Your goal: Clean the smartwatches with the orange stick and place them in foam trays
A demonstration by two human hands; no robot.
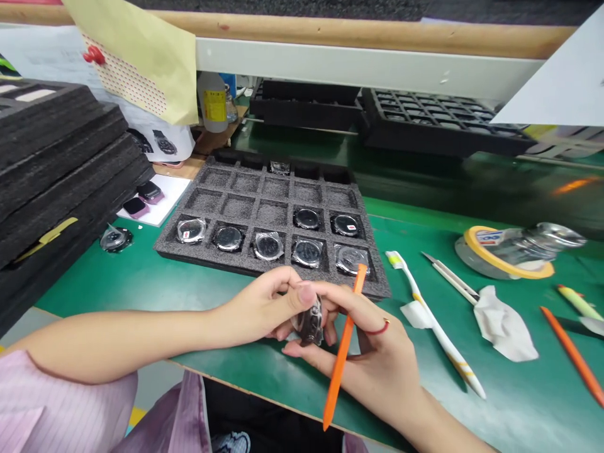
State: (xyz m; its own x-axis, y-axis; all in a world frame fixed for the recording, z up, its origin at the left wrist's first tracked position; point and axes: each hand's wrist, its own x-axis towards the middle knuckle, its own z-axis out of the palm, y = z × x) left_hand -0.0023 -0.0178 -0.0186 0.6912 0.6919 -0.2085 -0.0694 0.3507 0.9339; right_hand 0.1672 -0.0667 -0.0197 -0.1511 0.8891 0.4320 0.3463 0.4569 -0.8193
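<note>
Between my two hands a round watch case is tilted on edge, just above the front of the green bench. My left hand pinches it from the left, thumb over its top. With fingertips and thumb my right hand grips the same watch case from the right. An orange plastic stick is also tucked in the right hand, slanting down toward me. Behind the hands lies a black foam tray with several watch cases in film, mostly in its front row. Fingers hide part of the held case.
Stacked foam trays rise at left, near two small watches and a loose wrapped watch case. At right lie a toothbrush, a craft knife, a glass bottle with a metal top and another orange stick. A shelf overhangs the back.
</note>
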